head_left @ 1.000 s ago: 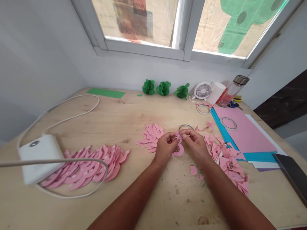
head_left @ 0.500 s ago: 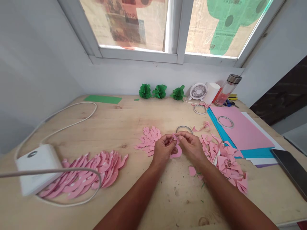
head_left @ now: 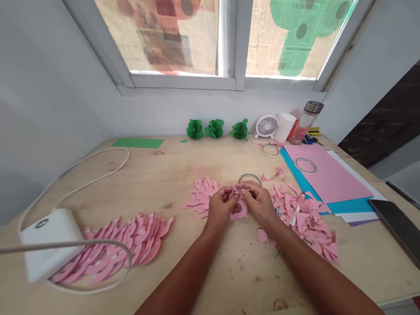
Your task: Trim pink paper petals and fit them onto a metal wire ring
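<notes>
A curved pink paper piece [head_left: 241,211] is pinched between both hands above the middle of the table. My left hand [head_left: 221,206] grips its left side, fingers closed. My right hand [head_left: 257,200] pinches its upper right edge. Just left of the hands lies a small pile of pink wavy cutouts [head_left: 201,194]. A silver-grey tape ring [head_left: 250,176] sits right behind my right hand. Pink paper scraps [head_left: 308,218] are heaped beside my right forearm. A larger row of overlapping pink cutouts [head_left: 131,245] lies at the left.
A white power bank [head_left: 50,243] with a looping cable is at the left. Green paper balls [head_left: 215,128], a small fan [head_left: 267,126] and a bottle [head_left: 306,122] stand along the wall. Paper sheets [head_left: 328,175] and a dark phone [head_left: 397,225] lie at the right.
The view has shifted slightly, so the table items appear a little further left. Both hands keep hold of the pink piece, with little change in their grip.
</notes>
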`<state>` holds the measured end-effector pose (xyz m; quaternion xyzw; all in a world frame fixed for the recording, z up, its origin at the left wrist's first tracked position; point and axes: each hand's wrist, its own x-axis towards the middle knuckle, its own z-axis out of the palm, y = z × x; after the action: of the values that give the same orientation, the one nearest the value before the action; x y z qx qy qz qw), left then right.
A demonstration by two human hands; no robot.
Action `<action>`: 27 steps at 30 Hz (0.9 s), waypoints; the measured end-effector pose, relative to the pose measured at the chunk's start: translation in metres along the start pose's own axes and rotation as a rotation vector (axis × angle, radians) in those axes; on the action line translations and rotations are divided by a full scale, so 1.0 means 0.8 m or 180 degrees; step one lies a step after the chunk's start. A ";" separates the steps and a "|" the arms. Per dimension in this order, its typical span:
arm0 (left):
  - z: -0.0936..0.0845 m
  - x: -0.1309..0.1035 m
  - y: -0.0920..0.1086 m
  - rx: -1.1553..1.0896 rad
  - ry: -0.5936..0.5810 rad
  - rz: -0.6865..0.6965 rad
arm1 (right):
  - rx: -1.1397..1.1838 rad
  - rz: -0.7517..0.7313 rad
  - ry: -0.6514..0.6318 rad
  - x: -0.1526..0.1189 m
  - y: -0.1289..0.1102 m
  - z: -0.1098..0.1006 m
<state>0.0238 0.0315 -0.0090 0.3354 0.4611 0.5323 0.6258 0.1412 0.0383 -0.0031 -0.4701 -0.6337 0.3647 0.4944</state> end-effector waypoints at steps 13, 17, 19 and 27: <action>0.001 0.000 0.001 -0.0111 0.0171 -0.0095 | 0.0328 0.0537 -0.0035 -0.001 -0.002 -0.001; 0.001 -0.001 0.002 -0.0110 0.0230 -0.0052 | 0.0365 0.0493 -0.0087 -0.002 -0.002 -0.002; 0.002 -0.002 0.002 -0.0132 0.0237 -0.0053 | 0.0402 0.0478 -0.0130 -0.002 -0.002 -0.002; 0.001 -0.003 0.001 -0.0267 0.0174 -0.0053 | 0.0455 0.0397 -0.0125 -0.001 -0.006 0.001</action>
<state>0.0244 0.0295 -0.0072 0.2904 0.4581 0.5549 0.6308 0.1396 0.0359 0.0009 -0.4649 -0.5852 0.4482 0.4905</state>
